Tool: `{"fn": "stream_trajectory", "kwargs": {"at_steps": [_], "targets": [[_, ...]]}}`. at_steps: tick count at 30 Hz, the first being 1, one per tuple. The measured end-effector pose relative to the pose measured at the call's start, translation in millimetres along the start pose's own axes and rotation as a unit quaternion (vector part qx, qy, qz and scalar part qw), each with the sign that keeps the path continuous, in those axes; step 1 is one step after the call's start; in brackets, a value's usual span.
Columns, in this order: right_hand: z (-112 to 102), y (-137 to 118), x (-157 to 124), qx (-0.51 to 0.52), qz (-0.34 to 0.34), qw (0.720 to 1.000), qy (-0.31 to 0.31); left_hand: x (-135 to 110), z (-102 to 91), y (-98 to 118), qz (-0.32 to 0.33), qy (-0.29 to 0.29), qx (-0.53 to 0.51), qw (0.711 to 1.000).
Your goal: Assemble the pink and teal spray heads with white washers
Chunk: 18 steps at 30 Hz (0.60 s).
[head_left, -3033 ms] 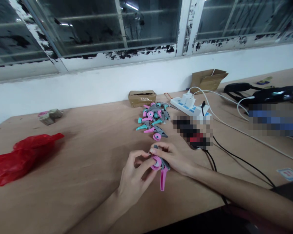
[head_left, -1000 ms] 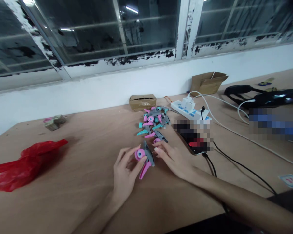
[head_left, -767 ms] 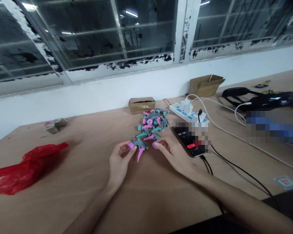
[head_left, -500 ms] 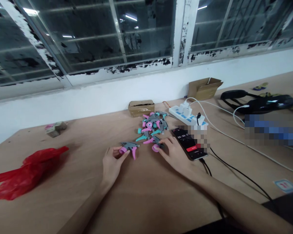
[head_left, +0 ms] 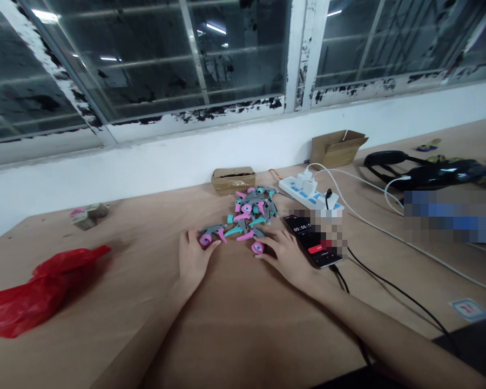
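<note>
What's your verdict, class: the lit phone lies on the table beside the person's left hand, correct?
"Left" is wrong: the head view shows the lit phone beside the right hand. It does lie on the table.

The sprayer (head_left: 214, 230) both hands had between them now lies down by the pile (head_left: 253, 205), on its left; the left hand (head_left: 193, 258) has loosened its pinch there; the right hand (head_left: 288, 255) has let go — and gone over to another sprayer's pink cap (head_left: 258, 247).
</note>
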State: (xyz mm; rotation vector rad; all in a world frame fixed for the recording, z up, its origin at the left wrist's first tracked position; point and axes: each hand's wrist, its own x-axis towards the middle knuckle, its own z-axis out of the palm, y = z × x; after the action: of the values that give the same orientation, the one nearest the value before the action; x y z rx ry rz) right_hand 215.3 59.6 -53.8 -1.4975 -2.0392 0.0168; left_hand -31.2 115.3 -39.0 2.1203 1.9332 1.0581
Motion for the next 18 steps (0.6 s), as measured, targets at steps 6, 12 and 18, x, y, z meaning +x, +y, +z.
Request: {"fn": "stream_trajectory", "kwargs": {"at_steps": [6,12,18], "targets": [[1,-2,1,0.012,-0.010,1.000,0.004,-26,-6.4,39,0.214,0.014,0.040,0.976],[-1,-9,-2,0.009,-0.014,1.000,-0.006,-35,5.2,64,0.308,-0.075,0.066,0.946],[-2,-9,0,0.017,0.004,1.000,0.011,-23,12.5,54,0.283,-0.034,0.094,0.954]]}}
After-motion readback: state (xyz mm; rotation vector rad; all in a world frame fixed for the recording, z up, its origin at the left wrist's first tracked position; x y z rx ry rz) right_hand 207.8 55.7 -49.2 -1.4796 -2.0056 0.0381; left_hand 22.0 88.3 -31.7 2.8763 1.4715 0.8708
